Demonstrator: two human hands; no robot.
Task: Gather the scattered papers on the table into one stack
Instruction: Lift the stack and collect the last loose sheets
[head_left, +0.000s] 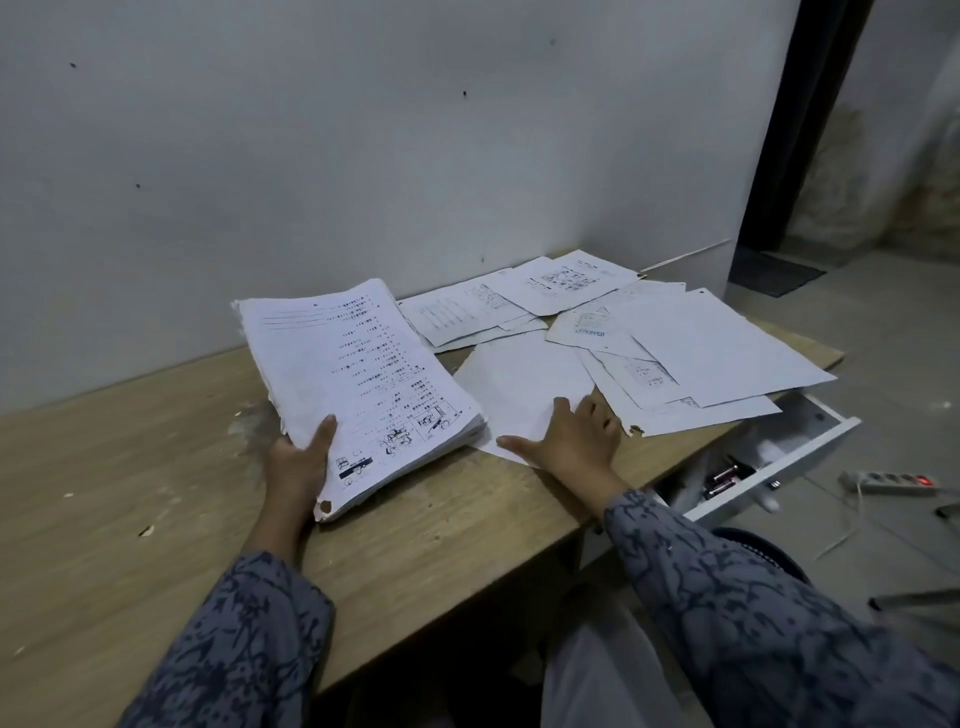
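Left hand (301, 462): closed on the stack's near left edge, thumb laid on the top page, fingers hidden underneath.
Stack (358, 384): a thick bundle with ragged corners, held tilted, its far end raised off the table (130, 467); its near right corner appears to overlap the blank sheet.
Blank sheet (519, 389): flat on the table just right of the stack, pressed at its near edge.
Right hand (571, 441): spread flat, palm down, fingers splayed on the blank sheet and touching the edge of the next page; nothing is gripped.
Loose papers (675, 353): overlapped in a fan across the right end of the table, some pushed back near the wall, one corner hung over the open drawer (769, 457).
Step in hand: the blank sheet is judged to be the next one collected.
Doing it well: the sheet is best slid toward the stack under light flat pressure, then lifted by one edge so no crease is made; the stack should be kept level and supported from below so loose pages are not shed; the pages over the drawer are best drawn inward first so none is dropped.
Progress: much is stacked already, several sheets are left.
Writing: a blue stamp reading roughly "APPROVED" can be made out on one loose page; the printed lists and small diagrams on the stack's top page are too small to be read.
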